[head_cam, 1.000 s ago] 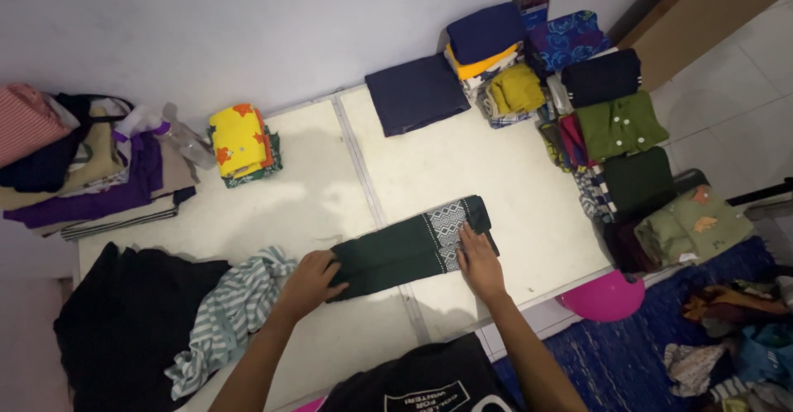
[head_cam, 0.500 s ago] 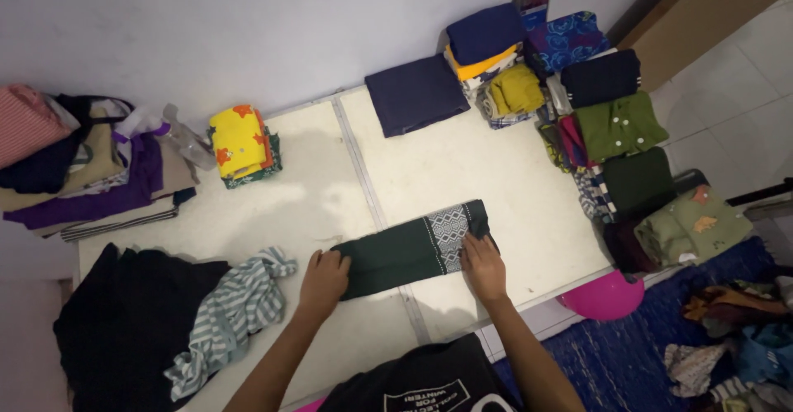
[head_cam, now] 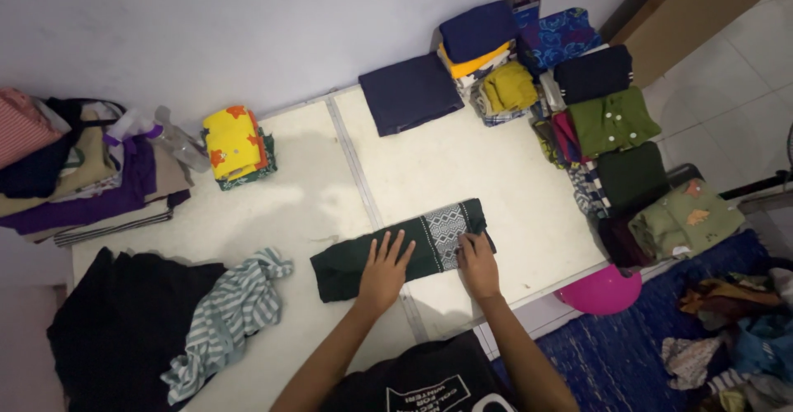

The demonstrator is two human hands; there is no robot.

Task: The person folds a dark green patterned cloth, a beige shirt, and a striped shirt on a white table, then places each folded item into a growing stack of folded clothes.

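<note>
A dark green garment (head_cam: 347, 262), folded into a long strip with a grey patterned band (head_cam: 444, 230), lies across the white table (head_cam: 462, 168) in front of me. My left hand (head_cam: 382, 273) rests flat on the strip's middle with its fingers spread. My right hand (head_cam: 477, 265) presses on the strip's right end, just beside the patterned band. Neither hand grips the cloth.
A striped grey-and-white cloth (head_cam: 223, 321) and a black heap (head_cam: 124, 329) lie at the near left. Folded stacks: yellow (head_cam: 234, 141), navy (head_cam: 409, 92), several more along the right edge (head_cam: 615, 123). A pile of clothes (head_cam: 74, 168) sits far left, a pink basin (head_cam: 601, 290) below the table.
My left hand let go of the strip's left end and moved right onto its middle, fingers now spread flat. The right hand stays on the right end.
</note>
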